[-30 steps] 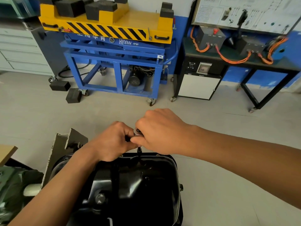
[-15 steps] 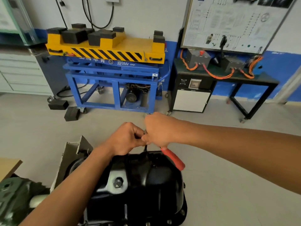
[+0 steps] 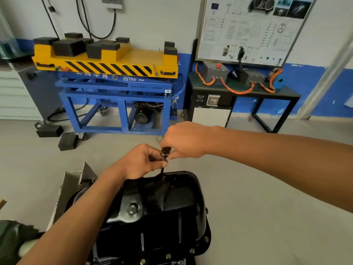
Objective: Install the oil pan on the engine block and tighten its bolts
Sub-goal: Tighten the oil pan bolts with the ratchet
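The glossy black oil pan (image 3: 172,203) sits on the engine block at the bottom centre, with several bolts (image 3: 192,251) along its near flange and a drain plug (image 3: 132,209) on its left side. A ratchet tool (image 3: 165,153) with a dark red end stands over the pan's far edge, its thin black extension (image 3: 162,171) running down to the flange. My left hand (image 3: 143,161) grips the tool's head from the left. My right hand (image 3: 183,140) pinches its top from the right. The bolt under the extension is hidden.
A grey bracket (image 3: 76,180) of the engine stand rises left of the pan. Beyond lie a blue and yellow lift table (image 3: 114,77), loose black blocks (image 3: 67,140) on the floor, a black bench (image 3: 242,96) with orange cables, and grey drawers (image 3: 13,94) at left.
The red handle that stuck out to the right half a second ago is now out of sight behind my right hand. Both hands stay on the tool; the view has tilted up.
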